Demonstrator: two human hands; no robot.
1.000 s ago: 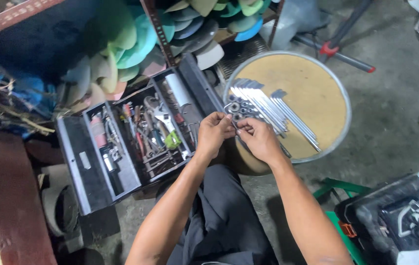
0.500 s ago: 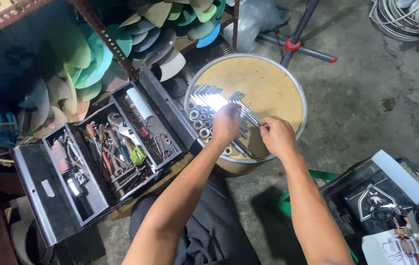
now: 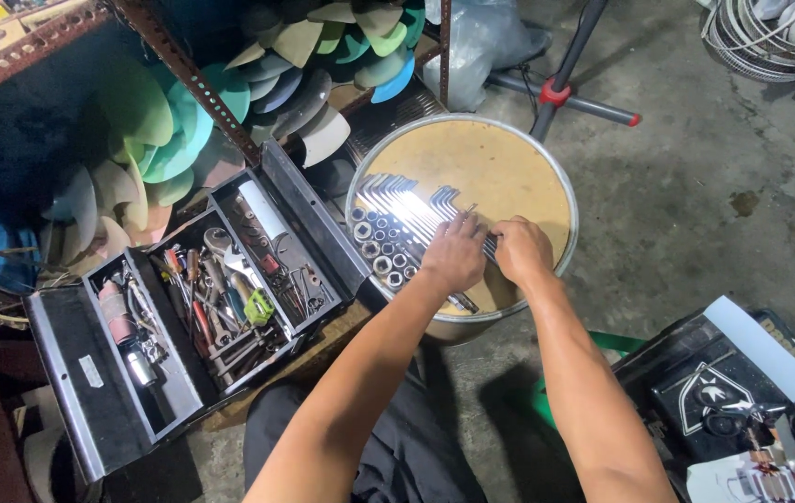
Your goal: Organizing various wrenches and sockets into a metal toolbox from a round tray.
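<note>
Our left hand and right hand press palm-down, grasping nothing we can see, on stiff, slippery steel hex keys, best pinched by their long shanks.

1. We see silver hex keys and silver sockets shining on the tan round table, which has a grey metal rim.
2. The toolbox is black; inside lies a lime-green tool.
3. The fan blades are teal, pale green, beige and blue.
4. The floor is mottled grey.
</note>
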